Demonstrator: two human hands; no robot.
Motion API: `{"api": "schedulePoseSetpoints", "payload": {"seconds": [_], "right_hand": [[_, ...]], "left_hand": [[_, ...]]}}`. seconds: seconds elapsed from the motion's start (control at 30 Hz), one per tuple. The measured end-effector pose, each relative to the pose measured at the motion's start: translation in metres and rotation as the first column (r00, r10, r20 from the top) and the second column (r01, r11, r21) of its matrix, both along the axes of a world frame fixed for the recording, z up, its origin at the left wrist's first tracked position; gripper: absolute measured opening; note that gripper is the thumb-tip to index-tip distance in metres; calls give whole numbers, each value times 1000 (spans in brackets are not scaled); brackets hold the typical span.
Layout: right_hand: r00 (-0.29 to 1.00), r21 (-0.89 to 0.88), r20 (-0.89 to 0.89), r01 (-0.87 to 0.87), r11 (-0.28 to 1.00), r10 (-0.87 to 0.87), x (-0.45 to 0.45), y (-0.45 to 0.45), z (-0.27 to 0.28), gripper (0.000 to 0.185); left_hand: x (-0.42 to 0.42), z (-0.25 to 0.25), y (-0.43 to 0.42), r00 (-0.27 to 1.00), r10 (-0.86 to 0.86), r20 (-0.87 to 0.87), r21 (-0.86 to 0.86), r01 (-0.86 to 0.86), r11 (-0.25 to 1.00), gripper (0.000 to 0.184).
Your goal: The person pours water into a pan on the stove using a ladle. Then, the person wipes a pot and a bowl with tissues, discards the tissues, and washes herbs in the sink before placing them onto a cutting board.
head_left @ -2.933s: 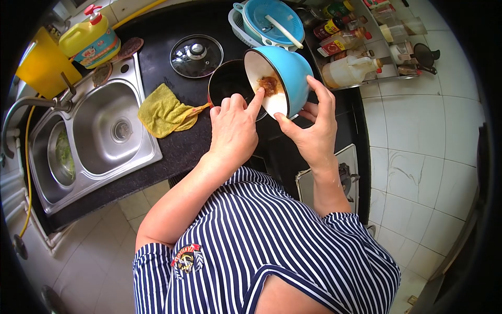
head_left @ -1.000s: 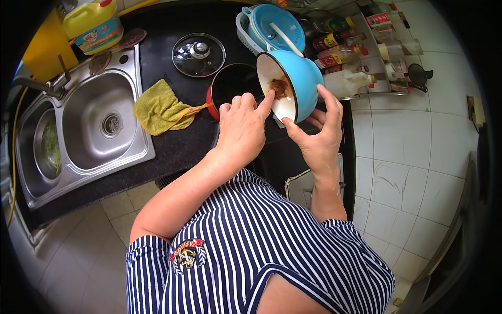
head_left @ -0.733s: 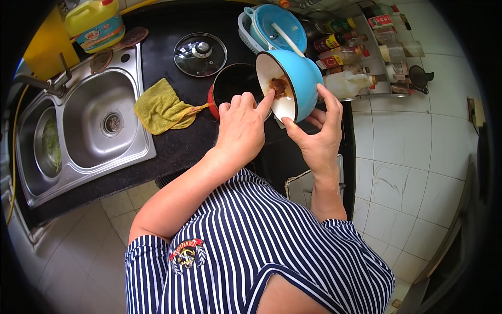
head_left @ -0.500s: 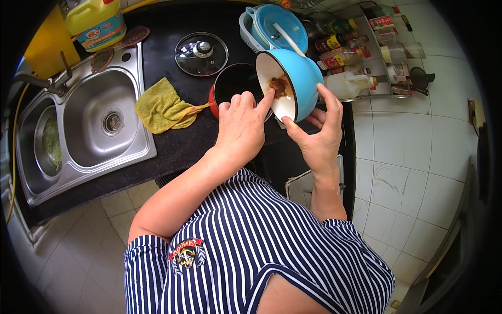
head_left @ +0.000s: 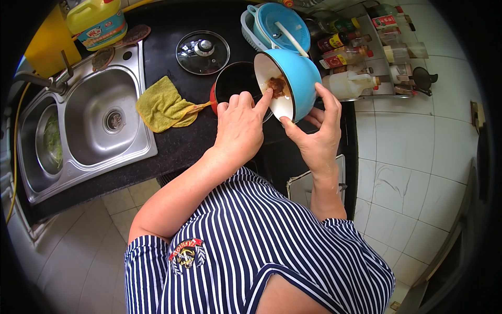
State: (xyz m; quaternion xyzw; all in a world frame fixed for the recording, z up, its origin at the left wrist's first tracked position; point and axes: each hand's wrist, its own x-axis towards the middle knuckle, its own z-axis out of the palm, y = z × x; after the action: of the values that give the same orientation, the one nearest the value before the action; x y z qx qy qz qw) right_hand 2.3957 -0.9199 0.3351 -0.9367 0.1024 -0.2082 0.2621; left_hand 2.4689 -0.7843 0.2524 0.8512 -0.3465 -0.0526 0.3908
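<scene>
My right hand [head_left: 316, 128] grips a light blue bowl [head_left: 300, 78] with a white inside and dark rim, thumb on the rim and fingers round the outside. The bowl is tipped on its side, its mouth facing left over a dark pot [head_left: 230, 81] with a red outside. A brown, moist clump of food [head_left: 277, 86] clings to the inner wall. The outstretched index finger of my left hand [head_left: 240, 123] touches that clump; the other fingers bend downward, their tips hidden. No tool shows in the left hand. The pot's contents are too dark to make out.
A yellow cloth [head_left: 164, 107] lies left of the pot, by the steel sink [head_left: 99, 125]. Behind stand a glass lid [head_left: 201, 63] and a blue basket [head_left: 269, 23] with a white-handled utensil. Bottles [head_left: 342, 57] fill a rack at right; a yellow jug [head_left: 97, 26] stands back left.
The bowl has shifted very slightly left, and the index finger has stayed against the brown clump. The camera view has moved a little.
</scene>
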Motion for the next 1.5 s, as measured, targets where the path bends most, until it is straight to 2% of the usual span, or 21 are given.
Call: {"api": "schedulePoseSetpoints", "payload": {"seconds": [0.53,0.67,0.87,0.93,0.97,1.0,1.07,1.1,1.13,1.2,1.27,1.33,1.4,1.47,1.5], "right_hand": [[1000,90,-14,-14,996,15,-8,-15,-11,82],[1000,73,-9,27,997,-26,-14,-14,-12,82],[993,184,13,116,976,-120,-19,-4,-18,80],[974,498,9,193,845,-228,-18,2,-23,78],[970,602,22,179,778,-241,-17,5,-23,77],[964,603,24,198,773,-266,-17,6,-24,77],[941,761,61,173,625,-334,-17,6,-33,76],[925,789,31,209,578,-378,-18,5,-40,71],[915,793,30,224,567,-403,-19,5,-43,71],[878,911,-129,289,296,-460,-21,7,-48,72],[862,935,-141,278,222,-487,-27,3,-58,71],[877,987,-160,140,-77,-453,-36,1,-73,68],[848,984,-171,122,-130,-502,-43,9,-74,66],[825,987,-116,33,-158,-552,-58,16,-73,68],[811,991,-73,-6,-134,-581,-81,14,-73,69]], "left_hand": [[-11,-3,-7,999,53,11,90,-54,995,73],[-13,-4,-6,999,5,41,123,-10,992,68],[-5,-3,1,994,-92,66,157,81,984,67],[1,-2,4,990,-101,101,137,86,987,66],[4,2,6,990,-113,85,142,100,985,65],[8,6,7,987,-139,87,142,125,982,65],[15,10,7,991,-132,36,118,127,985,67],[21,12,9,992,-119,46,33,118,992,62],[28,12,9,993,-97,68,-40,100,994,48],[48,11,11,997,-55,46,-204,64,977,33],[76,1,12,1000,-8,-4,-310,6,951,18],[109,-16,15,939,45,-340,-318,-159,935,19],[146,-35,15,915,49,-400,-316,-188,930,26],[179,-55,11,934,98,-344,-251,-192,949,34],[196,-58,4,923,215,-319,-82,-252,964,41]]}}
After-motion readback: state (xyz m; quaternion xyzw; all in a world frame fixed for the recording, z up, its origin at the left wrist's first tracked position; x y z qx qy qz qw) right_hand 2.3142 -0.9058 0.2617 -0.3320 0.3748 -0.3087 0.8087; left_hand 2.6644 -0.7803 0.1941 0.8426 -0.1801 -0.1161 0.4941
